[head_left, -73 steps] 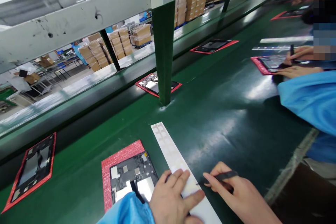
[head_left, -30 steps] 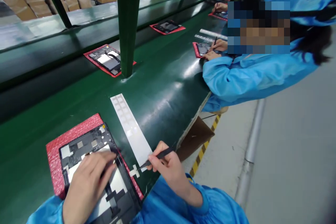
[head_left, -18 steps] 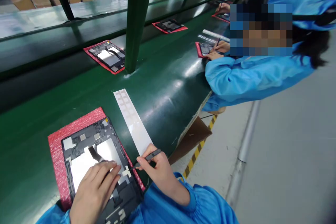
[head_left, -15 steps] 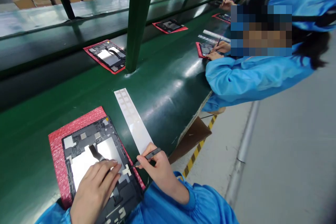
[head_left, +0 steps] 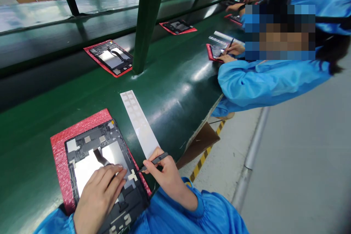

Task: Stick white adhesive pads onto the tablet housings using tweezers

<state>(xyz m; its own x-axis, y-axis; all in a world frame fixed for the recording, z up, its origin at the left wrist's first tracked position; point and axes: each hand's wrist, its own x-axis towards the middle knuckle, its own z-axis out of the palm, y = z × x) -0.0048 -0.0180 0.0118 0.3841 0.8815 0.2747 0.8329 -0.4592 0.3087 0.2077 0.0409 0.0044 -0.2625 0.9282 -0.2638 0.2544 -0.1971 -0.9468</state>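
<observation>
An opened tablet [head_left: 109, 140] lies on a pink foam sheet [head_left: 59, 153] at the lower left. My left hand [head_left: 100, 193] rests on its inner face, fingers together and slightly bent; whatever may be under the fingertips is hidden. Dark tweezers [head_left: 160, 158] are pinched in my right hand [head_left: 168, 177], their tip at a small pale sticker [head_left: 132, 175] near the tablet's right edge. A dark flex cable [head_left: 100, 157] stands out just beyond my left fingers. Above my right hand lies a white strip [head_left: 139, 124] with faint pale pieces on it.
A green post [head_left: 146, 25] rises from the green bench [head_left: 170, 80]. Two more tablets [head_left: 111, 57] [head_left: 178, 26] on pink foam lie farther back. At the right, a person in a blue sleeve [head_left: 260, 80] works on another device [head_left: 216, 52]. The bench edge borders the floor.
The view has shifted slightly. My hands, the tweezers and the tablet keep nearly the same arrangement. The other person's hand and tool have moved a little.
</observation>
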